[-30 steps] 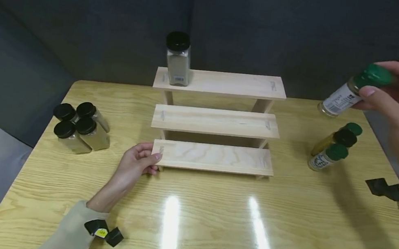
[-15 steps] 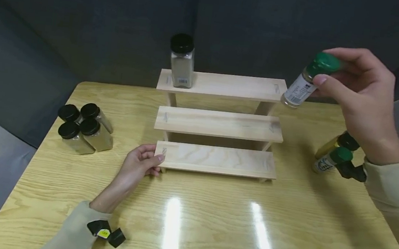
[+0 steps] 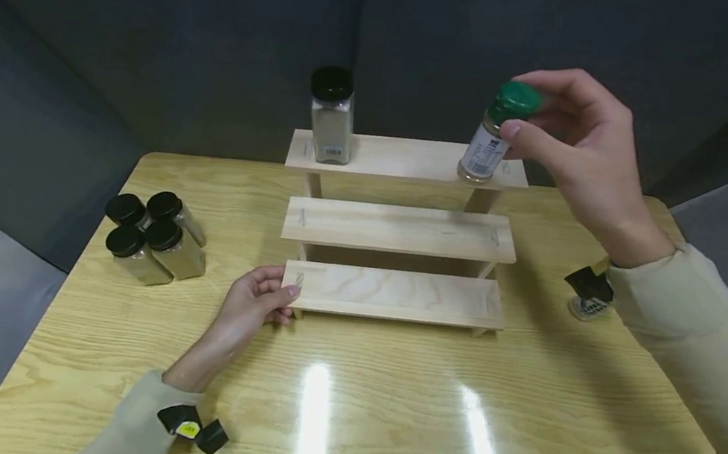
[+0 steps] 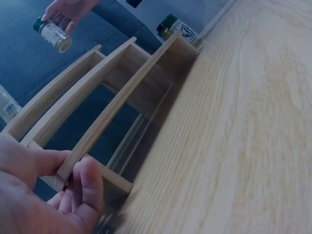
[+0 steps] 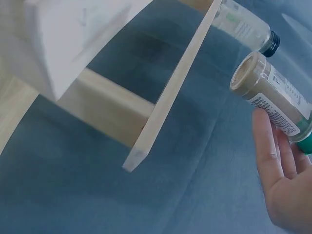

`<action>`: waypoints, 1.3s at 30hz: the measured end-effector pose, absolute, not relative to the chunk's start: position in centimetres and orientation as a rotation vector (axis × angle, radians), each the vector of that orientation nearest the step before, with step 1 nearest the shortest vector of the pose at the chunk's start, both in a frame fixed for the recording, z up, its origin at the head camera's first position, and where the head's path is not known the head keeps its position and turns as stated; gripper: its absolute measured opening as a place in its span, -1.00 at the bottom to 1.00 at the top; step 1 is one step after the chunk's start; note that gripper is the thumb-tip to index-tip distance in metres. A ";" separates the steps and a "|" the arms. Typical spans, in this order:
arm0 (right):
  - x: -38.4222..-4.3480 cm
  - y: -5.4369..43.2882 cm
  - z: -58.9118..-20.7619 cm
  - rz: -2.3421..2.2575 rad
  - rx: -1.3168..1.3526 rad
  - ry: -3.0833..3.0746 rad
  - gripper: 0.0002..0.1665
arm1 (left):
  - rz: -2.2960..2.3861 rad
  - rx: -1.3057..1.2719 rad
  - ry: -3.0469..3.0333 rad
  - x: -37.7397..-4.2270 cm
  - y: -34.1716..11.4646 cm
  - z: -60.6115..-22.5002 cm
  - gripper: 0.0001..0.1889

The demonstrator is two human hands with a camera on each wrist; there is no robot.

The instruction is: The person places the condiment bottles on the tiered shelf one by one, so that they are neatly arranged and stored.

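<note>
My right hand [image 3: 578,146] grips a small round spice jar [image 3: 486,147] with a green cap and white label, tilted near the right end of the top shelf. In the right wrist view the jar [image 5: 278,92] shows its base toward the shelf edge, with a gap between. My left hand [image 3: 255,297] pinches the left end of the bottom board of the three-tier wooden rack [image 3: 390,294]; in the left wrist view, thumb and fingers close round the board's end [image 4: 73,161]. A square black-capped jar [image 3: 331,122] stands upright at the left of the top shelf.
Several square black-capped jars [image 3: 156,241] stand grouped on the table's left. At the right, a small jar [image 3: 587,306] is partly hidden by my right wrist's black camera; in the left wrist view the green-capped jar [image 4: 187,33] shows beyond the rack. A dark curtain [image 3: 223,39] hangs behind.
My right hand has carried the green-capped jar leftward from the table's right side to over the top shelf's right end. My left hand keeps its pinch on the bottom board.
</note>
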State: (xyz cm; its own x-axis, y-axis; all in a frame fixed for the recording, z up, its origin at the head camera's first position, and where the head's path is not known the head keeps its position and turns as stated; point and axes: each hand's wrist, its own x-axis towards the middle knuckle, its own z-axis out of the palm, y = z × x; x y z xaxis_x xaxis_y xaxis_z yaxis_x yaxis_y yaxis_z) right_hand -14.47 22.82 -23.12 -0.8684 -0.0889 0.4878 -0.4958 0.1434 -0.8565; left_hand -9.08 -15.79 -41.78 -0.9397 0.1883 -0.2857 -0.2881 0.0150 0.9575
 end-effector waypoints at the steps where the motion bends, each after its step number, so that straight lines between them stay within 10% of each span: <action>1: -14.7 22.5 -23.1 1.773 0.567 -2.113 -0.54 | 1.990 -0.098 1.967 -9.1 -15.8 -41.8 -0.54; 39: -20.5 15.3 -24.9 1.688 0.559 -2.343 -0.57 | 2.002 -0.043 1.948 -9.0 -15.7 -42.0 -0.52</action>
State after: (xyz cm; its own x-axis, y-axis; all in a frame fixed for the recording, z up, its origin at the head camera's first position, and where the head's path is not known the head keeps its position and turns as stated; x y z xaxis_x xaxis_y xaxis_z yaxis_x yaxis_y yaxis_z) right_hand -20.45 15.28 -24.92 -0.9086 -0.1858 0.3741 -0.4137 0.2763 -0.8675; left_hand -8.96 -15.67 -42.03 -0.9395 0.2238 -0.2592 -0.2652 0.0033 0.9642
